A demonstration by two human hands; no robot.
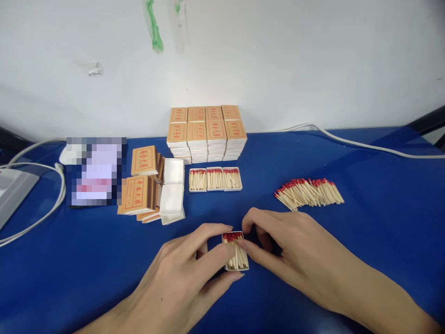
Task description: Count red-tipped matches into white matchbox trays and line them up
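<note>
A small white matchbox tray [236, 253] full of red-tipped matches lies on the blue table [86, 260] near the front middle. My left hand [187, 273] holds its left side, thumb and fingers pressed round it. My right hand [288, 250] grips its right side with curled fingers. A loose heap of red-tipped matches [309, 192] lies to the right, beyond my right hand. Three filled trays [215, 179] sit in a row further back.
Stacked orange matchboxes [206, 132] stand against the white wall. Orange sleeves [141, 188] and empty white trays [173, 190] are piled at the left. White cables [365, 146] run along the table's back, and a grey device [12, 190] sits at the far left.
</note>
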